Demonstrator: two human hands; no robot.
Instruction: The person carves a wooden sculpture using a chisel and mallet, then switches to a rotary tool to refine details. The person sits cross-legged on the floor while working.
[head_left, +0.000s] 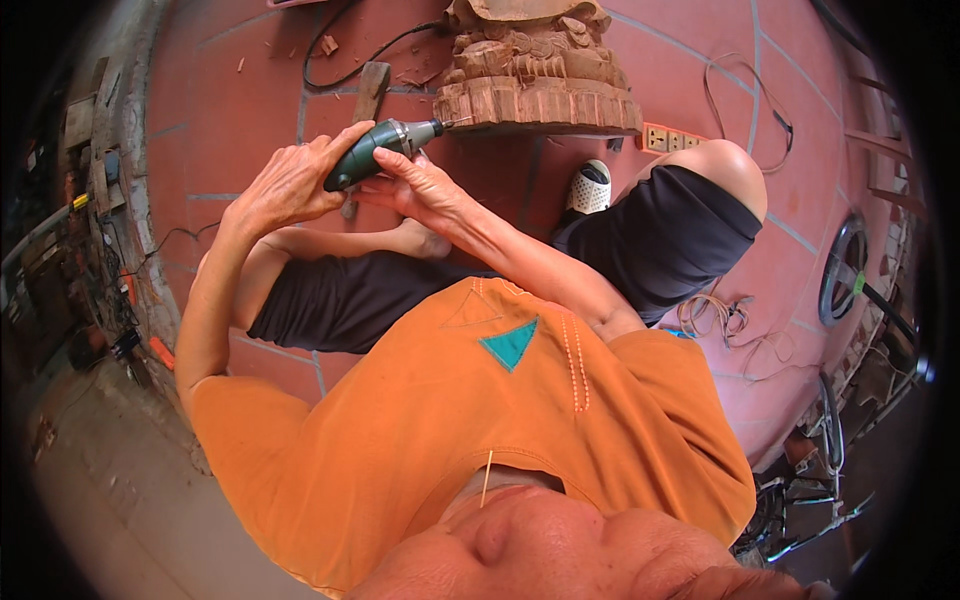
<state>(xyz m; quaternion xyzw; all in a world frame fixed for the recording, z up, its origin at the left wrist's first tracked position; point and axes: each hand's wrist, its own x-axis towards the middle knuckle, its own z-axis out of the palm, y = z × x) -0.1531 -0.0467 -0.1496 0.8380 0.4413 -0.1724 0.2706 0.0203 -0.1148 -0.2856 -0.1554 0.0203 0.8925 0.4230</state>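
Both hands are closed around a dark green rotary tool (362, 158) with a grey front collar and a thin bit. My left hand (290, 180) wraps the tool's rear from the left. My right hand (425, 187) grips it from the right and below, thumb along the body, the other fingers partly hidden. The bit points right, at the lower left edge of a carved brown wooden piece (540, 70); whether it touches the wood I cannot tell. The carving stands on the floor, layered relief above a ribbed base, its top cut off by the frame.
A wooden-handled tool (371, 92) lies left of the carving among wood chips and a black cable (335, 80). An orange power strip (672, 138) sits to its right. A white perforated shoe (590, 188) is below the carving. Thin cords (715, 315) lie coiled on the right.
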